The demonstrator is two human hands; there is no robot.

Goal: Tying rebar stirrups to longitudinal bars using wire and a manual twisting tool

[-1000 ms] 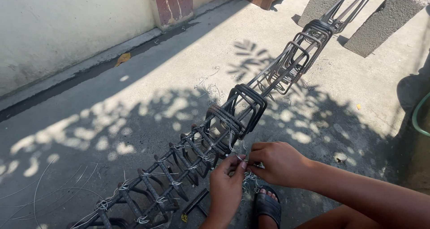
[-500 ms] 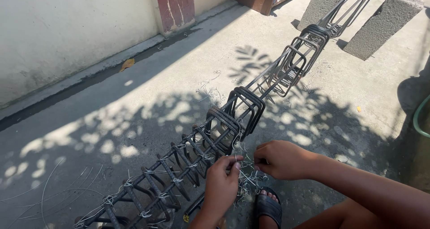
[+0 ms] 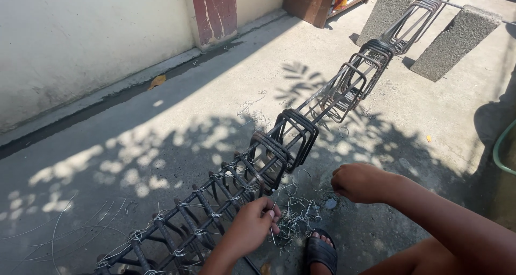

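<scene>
- The left hand (image 3: 251,221), low in the middle of the frame, pinches a short piece of tie wire (image 3: 272,229) between thumb and fingers, just beside the rebar cage (image 3: 252,173) and above a loose tuft of cut tie wires (image 3: 295,218) on the concrete floor (image 3: 177,130).
- The right hand (image 3: 359,182), right of centre, is curled into a loose fist, knuckles up; whether it holds anything cannot be told. It hovers apart from the cage.
- To do the tie well, I judge the wire should loop snugly round a stirrup and long bar where they cross, then be twisted tight like the finished ties at lower left.
- The left forearm rises from the bottom edge; the right reaches in from the lower right.
- The cage runs diagonally to the concrete blocks (image 3: 454,41) at upper right; a dark sandal (image 3: 321,253) sits at the bottom.
</scene>
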